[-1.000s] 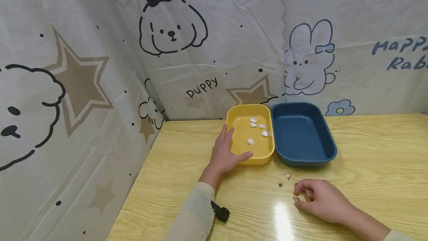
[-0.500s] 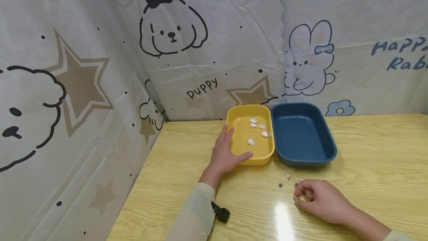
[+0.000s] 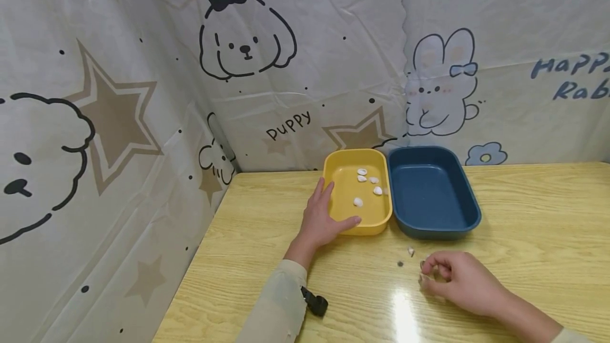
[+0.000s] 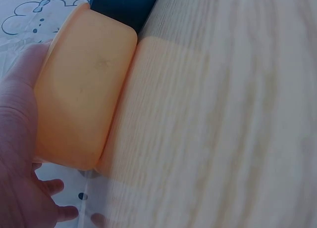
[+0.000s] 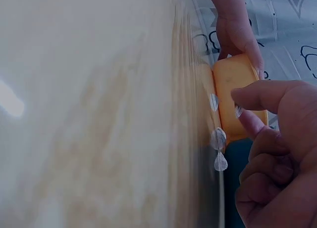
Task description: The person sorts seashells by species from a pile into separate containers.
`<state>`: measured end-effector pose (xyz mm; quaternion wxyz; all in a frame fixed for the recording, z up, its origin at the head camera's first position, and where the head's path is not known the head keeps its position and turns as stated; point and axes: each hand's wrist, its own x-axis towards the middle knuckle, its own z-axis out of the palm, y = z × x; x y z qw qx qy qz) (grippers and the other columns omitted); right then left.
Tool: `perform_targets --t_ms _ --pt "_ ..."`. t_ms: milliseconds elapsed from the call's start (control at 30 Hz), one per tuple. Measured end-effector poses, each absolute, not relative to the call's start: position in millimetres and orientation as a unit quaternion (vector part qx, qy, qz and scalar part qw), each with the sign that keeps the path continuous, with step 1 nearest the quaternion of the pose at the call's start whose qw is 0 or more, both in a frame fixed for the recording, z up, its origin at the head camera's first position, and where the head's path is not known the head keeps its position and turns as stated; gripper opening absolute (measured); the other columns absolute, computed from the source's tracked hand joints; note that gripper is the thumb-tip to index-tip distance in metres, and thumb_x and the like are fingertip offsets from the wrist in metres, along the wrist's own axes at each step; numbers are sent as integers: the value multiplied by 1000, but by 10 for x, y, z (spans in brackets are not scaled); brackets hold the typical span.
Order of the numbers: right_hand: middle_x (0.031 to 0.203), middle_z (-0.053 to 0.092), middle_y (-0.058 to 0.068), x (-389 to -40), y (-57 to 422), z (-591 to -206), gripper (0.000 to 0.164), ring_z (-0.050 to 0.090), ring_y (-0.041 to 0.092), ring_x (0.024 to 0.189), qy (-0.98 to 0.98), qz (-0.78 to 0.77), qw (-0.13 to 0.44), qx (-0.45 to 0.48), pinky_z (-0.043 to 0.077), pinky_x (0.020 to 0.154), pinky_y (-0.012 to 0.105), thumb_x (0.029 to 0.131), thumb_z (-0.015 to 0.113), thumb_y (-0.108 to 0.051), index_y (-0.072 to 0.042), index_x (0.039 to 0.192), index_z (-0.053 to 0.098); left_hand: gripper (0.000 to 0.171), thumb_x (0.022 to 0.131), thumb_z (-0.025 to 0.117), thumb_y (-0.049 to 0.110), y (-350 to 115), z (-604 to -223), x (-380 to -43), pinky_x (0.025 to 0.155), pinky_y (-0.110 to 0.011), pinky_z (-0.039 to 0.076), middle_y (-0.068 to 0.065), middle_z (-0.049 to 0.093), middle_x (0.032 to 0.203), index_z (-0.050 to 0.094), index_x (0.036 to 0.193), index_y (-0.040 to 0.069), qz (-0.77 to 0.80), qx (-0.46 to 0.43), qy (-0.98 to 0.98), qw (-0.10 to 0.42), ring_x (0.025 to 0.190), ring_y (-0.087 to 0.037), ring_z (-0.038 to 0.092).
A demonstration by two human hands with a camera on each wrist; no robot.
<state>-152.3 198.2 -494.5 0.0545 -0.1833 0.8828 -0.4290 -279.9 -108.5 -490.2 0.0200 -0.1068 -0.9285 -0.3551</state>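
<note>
My left hand (image 3: 320, 218) rests on the near left corner of a yellow tray (image 3: 387, 216), its fingers straight and spread along the left side. The thumb (image 4: 22, 79) lies over the front rim. Inside the tray are several small white seashells (image 3: 358, 202). My right hand (image 3: 464, 282) is low over the table in front of a blue tray, pinching a small seashell (image 5: 238, 110) between thumb and index finger. Three more small pieces lie on the tabletop by its fingertips, among them a pale shell (image 3: 411, 251) and a dark round one (image 3: 400, 263).
The blue tray (image 3: 440, 234), with nothing in it, stands right of the yellow tray, side by side. Behind both hangs a printed cloth (image 3: 286, 94). A black piece (image 3: 314, 301) sits at the left sleeve. The tabletop (image 3: 534, 226) is pale wood grain.
My right hand has shifted very slightly up and its fingertips have drawn closer together around the shell. The left hand and both trays stay put.
</note>
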Motion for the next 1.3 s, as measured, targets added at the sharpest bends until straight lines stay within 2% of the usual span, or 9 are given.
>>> perform_targets --t_ms 233,667,1033,1300 --pt "58 30 -11 -1550 1965 -4821 16 29 3 49 887 -429 44 -167 37 53 26 86 81 -27 -18 88 68 112 71 76 70 -1093 -4903 -2801 113 -53 24 9 3 166 26 160 23 -355 -110 -928 20 149 -25 14" --pt "60 27 -8 -1692 1922 -4497 14 29 6 52 874 -456 -2 -169 31 49 28 86 81 -18 -13 92 69 112 71 76 70 -1085 -4904 -2810 113 -52 24 9 3 166 26 160 23 -355 -113 -928 21 149 -25 14" --pt "59 28 -8 -1936 1900 -4335 16 27 7 49 886 -425 -60 -173 29 48 29 87 81 -24 -15 92 69 112 71 75 71 -1082 -4892 -2803 113 -52 24 10 3 166 27 159 23 -354 -109 -929 20 149 -25 14" --pt "59 33 -4 -2192 1877 -4266 20 33 14 47 895 -412 -86 -146 29 47 31 89 78 -31 -14 94 69 112 71 76 70 -1087 -4903 -2801 113 -53 24 8 4 166 27 159 23 -353 -112 -929 24 149 -26 15"
